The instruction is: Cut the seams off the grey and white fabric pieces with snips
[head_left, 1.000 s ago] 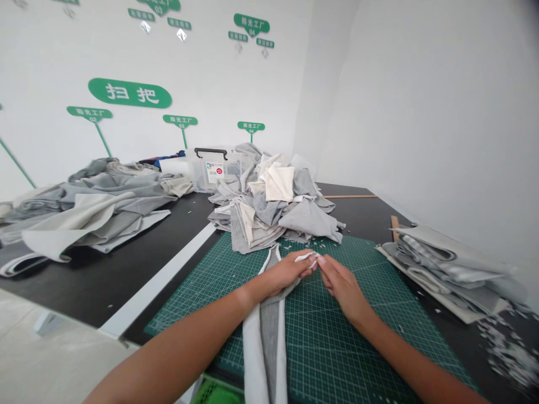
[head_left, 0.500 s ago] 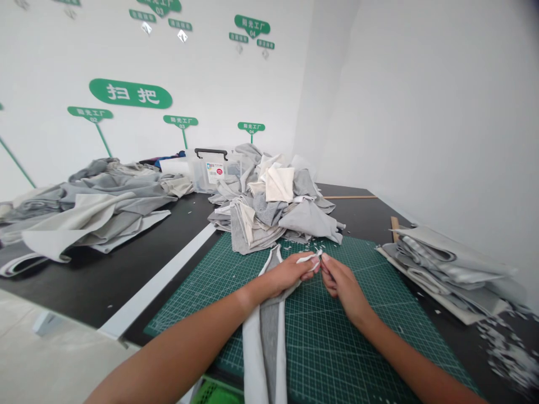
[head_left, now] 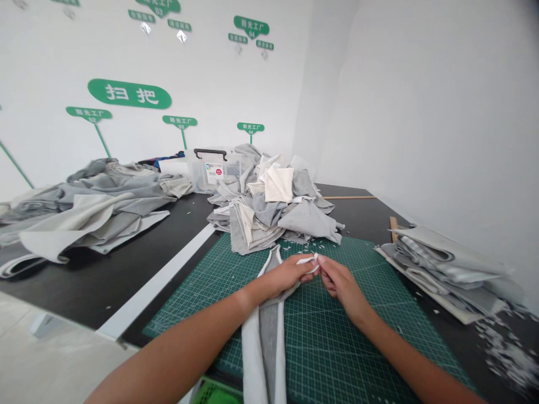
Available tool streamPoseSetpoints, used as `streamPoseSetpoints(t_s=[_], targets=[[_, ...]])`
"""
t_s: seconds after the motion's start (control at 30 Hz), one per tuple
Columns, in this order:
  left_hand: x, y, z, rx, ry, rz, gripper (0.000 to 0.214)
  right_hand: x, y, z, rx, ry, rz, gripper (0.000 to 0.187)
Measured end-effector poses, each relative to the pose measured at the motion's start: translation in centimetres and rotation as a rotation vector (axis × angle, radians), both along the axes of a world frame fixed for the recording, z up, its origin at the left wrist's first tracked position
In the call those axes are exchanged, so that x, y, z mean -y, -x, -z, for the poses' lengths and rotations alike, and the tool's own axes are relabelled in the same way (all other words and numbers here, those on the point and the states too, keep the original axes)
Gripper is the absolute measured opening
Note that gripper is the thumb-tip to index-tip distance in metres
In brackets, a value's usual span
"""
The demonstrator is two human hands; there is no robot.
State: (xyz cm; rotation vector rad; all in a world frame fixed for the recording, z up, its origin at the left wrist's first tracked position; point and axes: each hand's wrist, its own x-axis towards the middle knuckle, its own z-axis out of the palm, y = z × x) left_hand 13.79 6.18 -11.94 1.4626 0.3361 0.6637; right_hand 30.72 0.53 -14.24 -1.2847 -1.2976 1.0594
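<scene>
A long strip of grey and white fabric point(head_left: 269, 348) lies over the green cutting mat point(head_left: 349, 336) and hangs toward my body. My left hand point(head_left: 292, 273) is closed around a bunched part of it, with a white edge sticking out between thumb and fingers. Close against it, my right hand point(head_left: 340, 283) pinches the small white tip of that edge between thumb and forefinger. The curled fingers hide how much fabric is inside each grip.
Behind the hands rises a heap of grey and cream fabric pieces point(head_left: 269, 210), before a clear plastic box point(head_left: 197, 174). More fabric point(head_left: 92, 207) covers the left table. On the right are folded fabric point(head_left: 446, 269), small scraps point(head_left: 509, 350) and a wooden ruler point(head_left: 393, 229).
My right hand has shifted slightly left, so its fingertips now meet the white edge right beside my left thumb. My left hand and the strip have hardly moved.
</scene>
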Motion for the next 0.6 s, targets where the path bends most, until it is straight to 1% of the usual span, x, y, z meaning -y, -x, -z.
streamPoseSetpoints(t_s=[0.2, 0.3, 0.47, 0.6], targets=[[-0.18, -0.05, 0.3, 0.023, -0.017, 0.021, 0.042, 0.09, 0.14, -0.1, 0.043, -0.032, 0.045, 0.048], [-0.35, -0.02, 0.48, 0.031, -0.048, 0.035, 0.041, -0.08, 0.0, 0.12, 0.025, -0.043, 0.066, 0.049], [-0.24, 0.12, 0.3, -0.016, -0.061, 0.025, 0.042, -0.61, -0.55, 0.43, -0.141, -0.011, 0.07, 0.049], [-0.07, 0.27, 0.05, -0.046, -0.062, -0.003, 0.043, -0.6, -0.58, -0.04, -0.237, -0.004, 0.092, 0.049]])
